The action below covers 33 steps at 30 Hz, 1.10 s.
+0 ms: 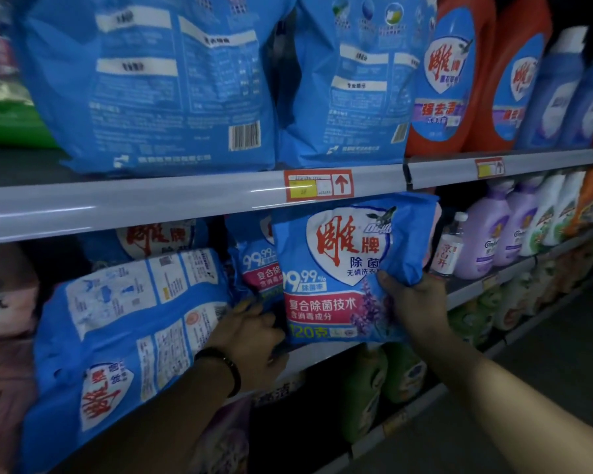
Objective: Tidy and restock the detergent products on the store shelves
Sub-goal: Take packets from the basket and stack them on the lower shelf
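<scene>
Blue crinkly plastic is what you have in hand: the small blue detergent powder bag with the red-and-white shield label [343, 268] stands face out at the front of the grey middle shelf [466, 290], just under the upper shelf's grey rail [151, 203]. Your right hand [415, 302] pinches its lower right edge, thumb on the front and fingers behind, and the plastic is creasing there.

Your left hand [250, 336], with the black wristband [226, 367], sits at the bag's lower left corner. Its fingers reach towards the matching blue bag behind [254, 265], but I cannot tell whether they grip anything.

The step looks like seating this bag upright in its row. To do it well:

- Slide your right grip lower, so that the base carries the weight and not the creased side seam.
- Set the bottom flat on the shelf first, then tip the top back against the bag behind.
- Use your left hand to hold off the large blue bag lying on its side [127, 330], which leans close and will probably slump into the gap.
- Mind the clear bottle with the white cap [449, 248] just beside your right hand; a nudge could topple it.
- Square the label to the aisle before you let go.
</scene>
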Motion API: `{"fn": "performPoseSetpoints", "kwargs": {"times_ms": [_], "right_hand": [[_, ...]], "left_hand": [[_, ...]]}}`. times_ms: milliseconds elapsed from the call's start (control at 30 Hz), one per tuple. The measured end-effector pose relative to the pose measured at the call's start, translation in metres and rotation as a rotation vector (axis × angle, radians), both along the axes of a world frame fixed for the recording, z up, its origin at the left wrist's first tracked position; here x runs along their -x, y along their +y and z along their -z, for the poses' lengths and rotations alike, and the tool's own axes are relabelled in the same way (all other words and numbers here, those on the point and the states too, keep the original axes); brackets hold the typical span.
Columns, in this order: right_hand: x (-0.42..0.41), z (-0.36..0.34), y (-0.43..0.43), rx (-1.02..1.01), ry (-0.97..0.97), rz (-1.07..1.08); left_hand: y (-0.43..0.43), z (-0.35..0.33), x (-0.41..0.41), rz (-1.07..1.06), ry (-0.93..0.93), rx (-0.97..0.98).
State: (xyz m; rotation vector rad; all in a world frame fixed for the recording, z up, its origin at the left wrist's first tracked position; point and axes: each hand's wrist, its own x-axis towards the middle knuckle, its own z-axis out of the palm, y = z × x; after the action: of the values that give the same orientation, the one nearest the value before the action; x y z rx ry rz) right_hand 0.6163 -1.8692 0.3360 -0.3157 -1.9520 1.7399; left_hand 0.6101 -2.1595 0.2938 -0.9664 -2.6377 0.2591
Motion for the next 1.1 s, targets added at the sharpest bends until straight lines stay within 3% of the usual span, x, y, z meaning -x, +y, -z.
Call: {"fn": "performPoseSetpoints", "kwargs": {"times_ms": [200, 333, 500, 667, 800, 933, 1100], "right_hand": [[0.024, 0.008, -0.033, 0.115, -0.060, -0.117], [0.044, 0.001, -0.047, 0.120, -0.064, -0.256], [0.081, 0.002, -0.047, 0.081, -0.085, -0.343], [0.117, 0.017, -0.074, -0.121, -0.096, -0.306], [0.134, 0.044, -0.079, -0.318, -0.087, -0.162], [0.118, 0.061, -0.079, -0.285, -0.040, 0.064], [0.062, 0.081, -0.098, -0.558, 0.070, 0.168]], "left_hand": [[-0.008, 0.012, 0.006, 0.173, 0.115, -0.354], [-0.008, 0.012, 0.006, 0.104, 0.122, -0.532], [-0.008, 0.018, 0.007, 0.074, 0.140, -0.420], [-0.004, 0.022, 0.011, 0.010, 0.104, -0.272], [-0.002, 0.025, 0.014, -0.013, 0.074, -0.340], [0.002, 0.025, 0.016, -0.040, 0.042, -0.404], [0.003, 0.025, 0.017, -0.088, 0.019, -0.457]]}}
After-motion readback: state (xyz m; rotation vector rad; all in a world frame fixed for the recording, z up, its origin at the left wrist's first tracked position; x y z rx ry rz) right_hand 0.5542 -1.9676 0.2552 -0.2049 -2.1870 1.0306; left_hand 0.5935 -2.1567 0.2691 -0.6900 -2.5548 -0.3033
